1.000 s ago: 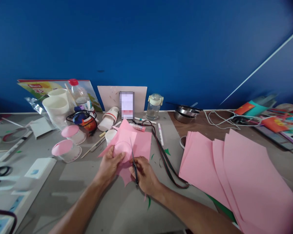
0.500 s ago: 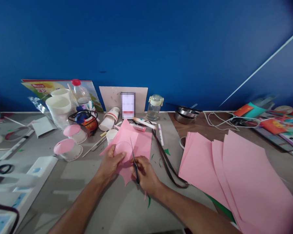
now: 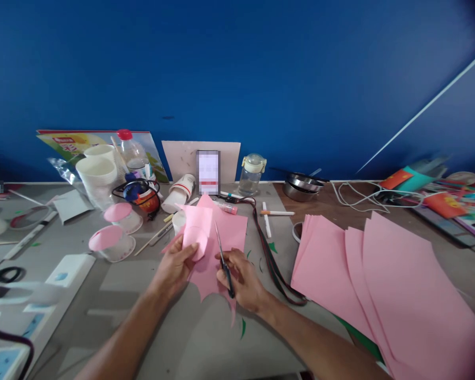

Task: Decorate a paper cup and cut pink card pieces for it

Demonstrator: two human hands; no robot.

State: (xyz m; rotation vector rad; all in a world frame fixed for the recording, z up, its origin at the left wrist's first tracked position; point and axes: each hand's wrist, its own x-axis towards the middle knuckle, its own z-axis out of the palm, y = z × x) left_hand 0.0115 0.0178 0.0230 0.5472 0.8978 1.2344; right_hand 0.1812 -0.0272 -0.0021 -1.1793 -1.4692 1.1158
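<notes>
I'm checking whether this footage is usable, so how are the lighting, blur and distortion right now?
All in the head view: left hand, right hand and scissors readable but slightly soft; phone screen pixelated; pink sheets apparently stretched, softer toward the right edge; blue wall dark at top right; soft shadows on the gray table.

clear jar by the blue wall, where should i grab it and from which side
Probably grip the clear jar around its rounded body, below the pale lid, coming from the front right: it stands upright, with the blue wall behind it and the phone to its left.
</notes>
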